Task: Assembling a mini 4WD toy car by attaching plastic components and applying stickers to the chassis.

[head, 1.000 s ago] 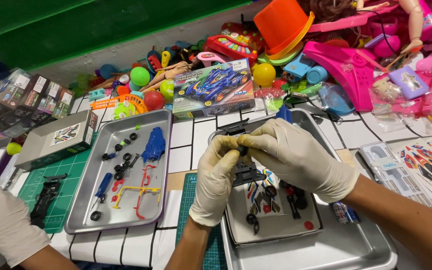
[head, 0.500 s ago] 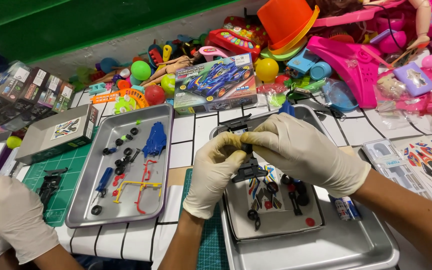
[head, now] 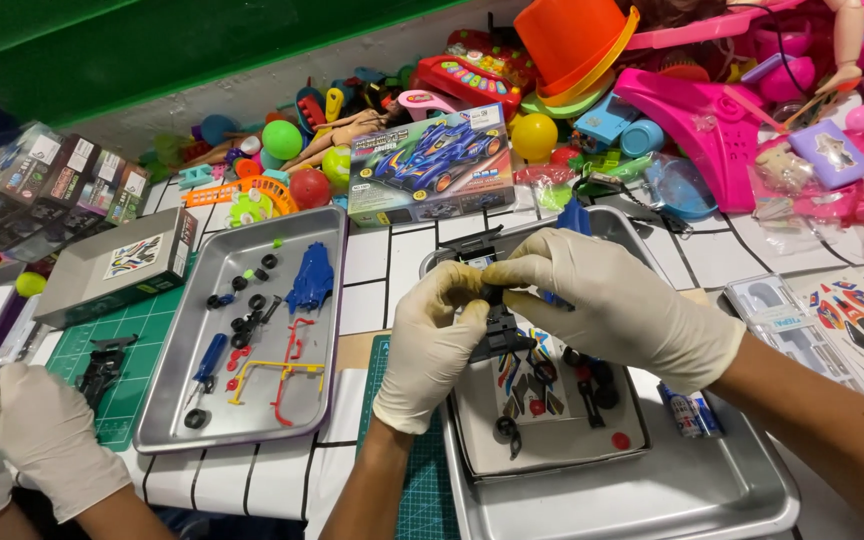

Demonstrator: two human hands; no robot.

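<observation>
Head view: both my gloved hands pinch a black toy-car chassis (head: 500,325) above the metal tray (head: 692,490) on the desk. My left hand (head: 432,345) closes round its near side, my right hand (head: 617,300) grips from above. Another person's gloved hand (head: 47,440) rests at left.

Both the left hand (head: 430,345) and the right hand (head: 617,300) wear cream-white gloves and hold a black toy car chassis (head: 500,325) over a silver metal tray (head: 652,500), beside a green cutting mat (head: 422,500) with a pale grid. The other silver tray (head: 187,400) carries a blue car body (head: 310,280), black wheels (head: 252,300) and red and yellow plastic frames (head: 277,375). The tabletop (head: 372,270) is white tile with black lines, the toy box (head: 430,175) shows a blue racing car, and behind it lie an orange hat (head: 572,45) and a yellow ball (head: 534,135).
</observation>
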